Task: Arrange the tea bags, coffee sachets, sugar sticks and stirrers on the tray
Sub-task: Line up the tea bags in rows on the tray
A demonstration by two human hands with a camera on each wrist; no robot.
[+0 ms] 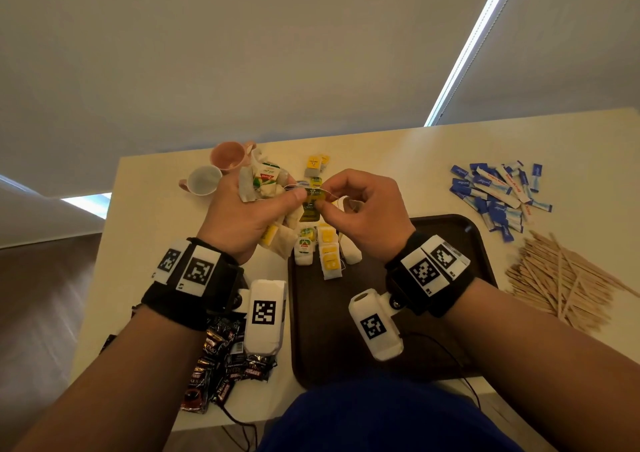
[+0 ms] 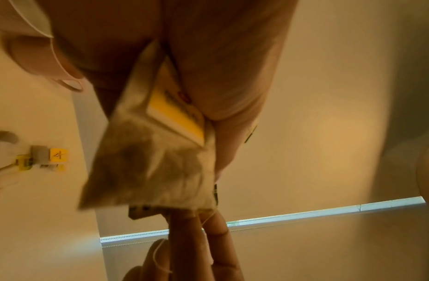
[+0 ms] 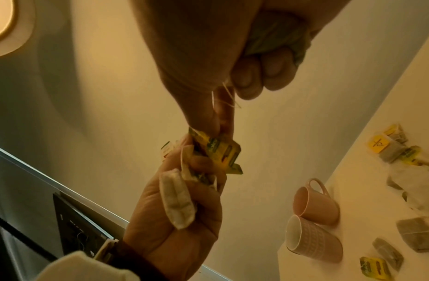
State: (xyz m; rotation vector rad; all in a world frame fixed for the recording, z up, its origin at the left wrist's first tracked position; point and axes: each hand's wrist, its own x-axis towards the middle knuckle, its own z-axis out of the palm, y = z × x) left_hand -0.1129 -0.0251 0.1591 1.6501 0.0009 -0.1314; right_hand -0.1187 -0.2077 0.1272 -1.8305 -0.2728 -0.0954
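Observation:
My left hand (image 1: 249, 205) grips a bunch of tea bags (image 1: 266, 184) above the table, just past the dark brown tray (image 1: 450, 236). My right hand (image 1: 349, 202) pinches a yellow-green tea bag tag (image 1: 313, 205) by its string, with another tea bag tucked under its curled fingers (image 3: 275, 38). In the right wrist view the tag (image 3: 218, 150) sits between both hands. One tea bag (image 2: 148, 157) hangs from the left palm. Several tea bags (image 1: 325, 250) lie in rows on the tray's far left corner.
Two pink cups (image 1: 214, 171) lie on their sides at the back left. More tea bags (image 1: 317, 165) lie behind the hands. Blue and white sugar sticks (image 1: 498, 195) and wooden stirrers (image 1: 561, 278) are on the right. Coffee sachets (image 1: 221, 365) are piled at the near left.

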